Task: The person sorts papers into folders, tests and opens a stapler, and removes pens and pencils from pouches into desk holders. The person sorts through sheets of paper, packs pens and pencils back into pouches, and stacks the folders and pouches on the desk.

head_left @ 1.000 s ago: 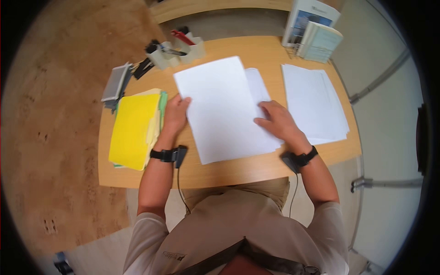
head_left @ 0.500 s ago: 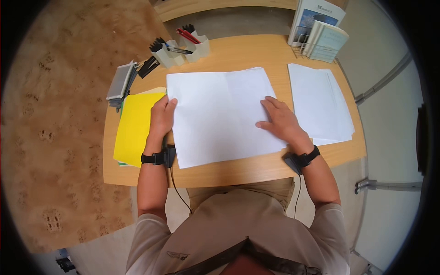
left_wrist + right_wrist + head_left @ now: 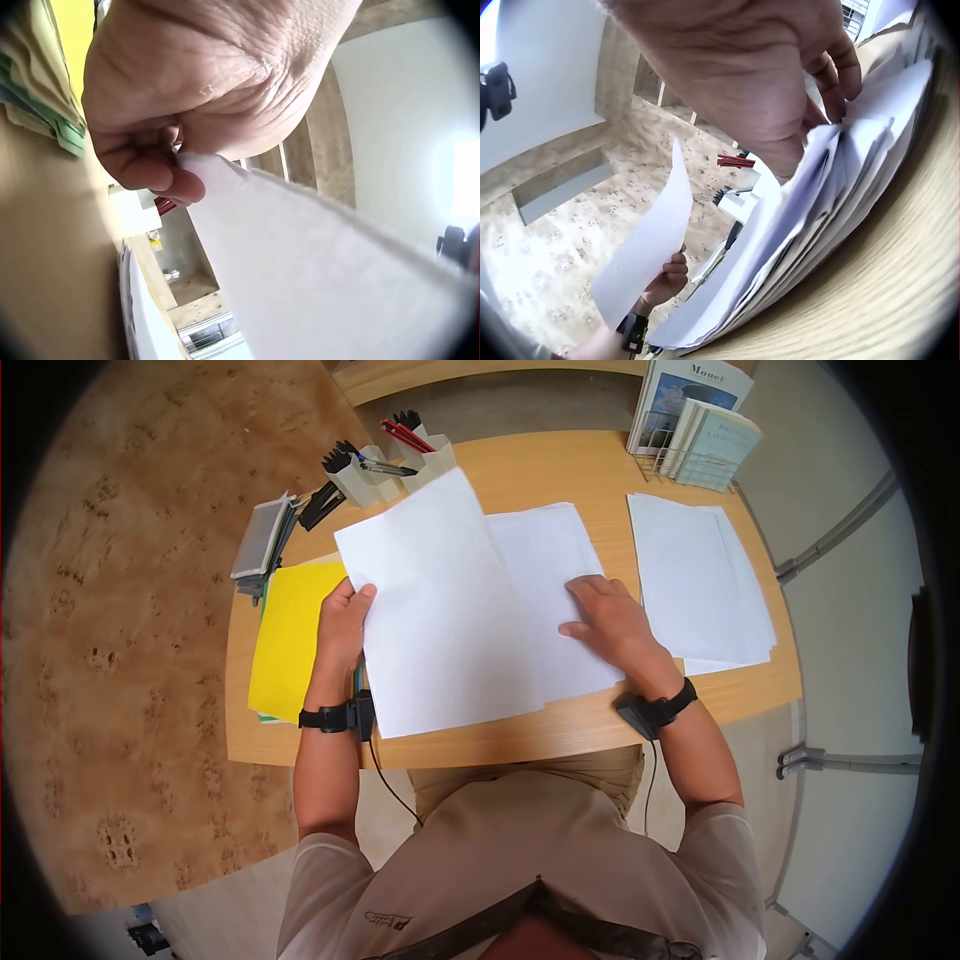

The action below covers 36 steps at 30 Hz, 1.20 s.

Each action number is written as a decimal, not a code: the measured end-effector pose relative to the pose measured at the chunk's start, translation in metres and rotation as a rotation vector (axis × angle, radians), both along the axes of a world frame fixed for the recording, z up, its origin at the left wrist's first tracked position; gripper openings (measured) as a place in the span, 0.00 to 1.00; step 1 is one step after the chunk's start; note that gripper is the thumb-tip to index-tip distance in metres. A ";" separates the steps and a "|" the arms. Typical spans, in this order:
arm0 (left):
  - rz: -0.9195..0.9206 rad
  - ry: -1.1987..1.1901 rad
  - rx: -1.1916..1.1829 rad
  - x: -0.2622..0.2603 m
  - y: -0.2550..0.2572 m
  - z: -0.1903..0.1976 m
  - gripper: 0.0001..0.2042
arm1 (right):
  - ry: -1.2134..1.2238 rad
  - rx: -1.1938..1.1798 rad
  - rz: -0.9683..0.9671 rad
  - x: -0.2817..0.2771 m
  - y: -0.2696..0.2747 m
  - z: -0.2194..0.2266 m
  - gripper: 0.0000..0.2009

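My left hand (image 3: 343, 622) pinches a white paper sheet (image 3: 430, 600) by its left edge between thumb and fingers. The sheet is raised and tilted, its far corner overlapping a pen holder in the head view. In the left wrist view the sheet (image 3: 262, 247) runs out from the pinched fingertips (image 3: 187, 185). A paper stack (image 3: 545, 560) lies on the desk, partly covered by the sheet. On its right side rests my right hand (image 3: 612, 622), thumb and fingers spread apart. Several uneven layers of the stack (image 3: 780, 270) show in the right wrist view.
To the right lies another white paper pile (image 3: 700, 585). A yellow folder (image 3: 290, 630) tops a pile at the left, near grey trays (image 3: 262, 538). Pen holders (image 3: 370, 480) stand at the back left, and a wire rack with books (image 3: 705, 445) at the back right.
My left hand has moved left with the sheet. The sheet lay flatter half a second ago; its far corner is now raised again. My right hand stays on the stack.
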<state>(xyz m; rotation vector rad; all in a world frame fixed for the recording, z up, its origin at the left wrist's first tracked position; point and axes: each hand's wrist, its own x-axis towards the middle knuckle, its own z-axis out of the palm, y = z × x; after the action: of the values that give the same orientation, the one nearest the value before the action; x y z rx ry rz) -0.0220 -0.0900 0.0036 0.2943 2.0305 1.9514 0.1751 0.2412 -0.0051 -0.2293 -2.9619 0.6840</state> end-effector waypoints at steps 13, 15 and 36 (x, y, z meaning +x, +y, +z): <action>-0.285 0.032 0.033 0.036 0.073 -0.001 0.13 | 0.100 -1.228 -0.125 0.003 -0.002 0.019 0.16; -0.336 0.055 -0.004 0.033 0.076 -0.004 0.12 | 0.068 -1.165 -0.174 0.004 0.004 0.008 0.16; -0.165 0.359 -0.424 -0.018 0.084 -0.031 0.12 | 0.114 -1.175 -0.264 0.006 0.020 -0.025 0.13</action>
<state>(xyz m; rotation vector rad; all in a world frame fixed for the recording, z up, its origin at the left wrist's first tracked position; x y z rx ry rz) -0.0401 -0.0061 -0.0269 0.7228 2.4850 1.4004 0.1813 0.2607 -0.0300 -0.5880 -1.9859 2.1545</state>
